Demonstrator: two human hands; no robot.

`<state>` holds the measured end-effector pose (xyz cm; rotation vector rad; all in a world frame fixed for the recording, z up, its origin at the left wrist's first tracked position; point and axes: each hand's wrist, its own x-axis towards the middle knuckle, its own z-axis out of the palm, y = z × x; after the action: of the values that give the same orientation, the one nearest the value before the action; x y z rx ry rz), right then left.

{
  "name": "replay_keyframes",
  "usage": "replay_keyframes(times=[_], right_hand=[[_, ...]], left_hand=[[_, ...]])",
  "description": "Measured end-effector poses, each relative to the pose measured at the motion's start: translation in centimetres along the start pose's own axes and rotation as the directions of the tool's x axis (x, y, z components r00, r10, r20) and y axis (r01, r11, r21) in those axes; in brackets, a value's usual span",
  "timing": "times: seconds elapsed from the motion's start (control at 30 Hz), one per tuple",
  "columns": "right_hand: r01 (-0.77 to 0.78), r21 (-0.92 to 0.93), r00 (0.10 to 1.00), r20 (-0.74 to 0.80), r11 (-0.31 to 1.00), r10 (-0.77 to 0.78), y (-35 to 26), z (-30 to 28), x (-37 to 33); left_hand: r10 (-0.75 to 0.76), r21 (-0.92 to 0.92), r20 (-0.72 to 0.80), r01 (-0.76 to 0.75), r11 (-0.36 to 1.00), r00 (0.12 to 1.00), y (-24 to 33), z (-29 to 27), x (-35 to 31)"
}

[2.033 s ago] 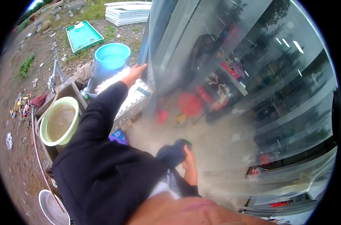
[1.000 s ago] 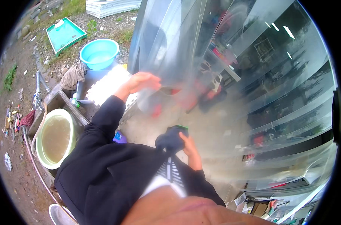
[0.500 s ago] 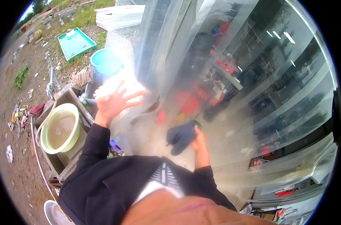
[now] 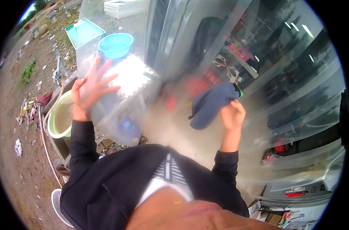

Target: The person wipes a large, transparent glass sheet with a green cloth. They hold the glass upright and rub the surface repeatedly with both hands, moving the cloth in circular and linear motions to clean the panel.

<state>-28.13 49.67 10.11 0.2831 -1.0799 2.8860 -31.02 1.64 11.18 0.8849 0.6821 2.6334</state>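
Observation:
My right hand (image 4: 232,115) grips a dark blue, soft-looking item (image 4: 212,104) with a bright green edge by its right end. Its exact kind cannot be made out. My left hand (image 4: 94,87) is open, its fingers spread against or right beside a clear plastic curtain strip (image 4: 105,115). Whether the palm presses on it is hard to tell. More translucent strips (image 4: 174,42) hang in front of me and to the right, with a paved floor (image 4: 170,130) and an interior showing beyond them.
A pale green basin (image 4: 56,130) of murky water sits in a trough at left, a hose (image 4: 46,147) alongside. Through the plastic show a blue basin (image 4: 115,45), a turquoise tray (image 4: 84,33) and stacked white sheets (image 4: 122,8). A white basin (image 4: 56,201) is at lower left.
My left hand has moved left, and the plastic strip now spreads over the outdoor side. My right hand has risen to the right with the dark blue item.

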Motion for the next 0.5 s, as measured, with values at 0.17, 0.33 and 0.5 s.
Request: replay_keyframes(times=[0.17, 0.33, 0.5], right_hand=[[0.554, -0.109, 0.821, 0.234, 0.825, -0.521, -2.4, 5.0, -2.9], [0.631, -0.353, 0.765, 0.133, 0.691, -0.63, 2.2, 2.9, -0.3], [0.493, -0.23, 0.87, 0.106, 0.839, -0.482, 7.5, 9.7, 3.2]], left_hand=[[-0.019, -0.186, 0.029, 0.024, 0.982, 0.999, -3.1, -0.2, 1.7], [-0.039, -0.255, 0.002, 0.038, 0.966, 0.999, -5.9, -1.2, 3.7], [-0.055, -0.273, 0.052, 0.068, 0.96, 0.997, -6.0, -3.0, 4.3]])
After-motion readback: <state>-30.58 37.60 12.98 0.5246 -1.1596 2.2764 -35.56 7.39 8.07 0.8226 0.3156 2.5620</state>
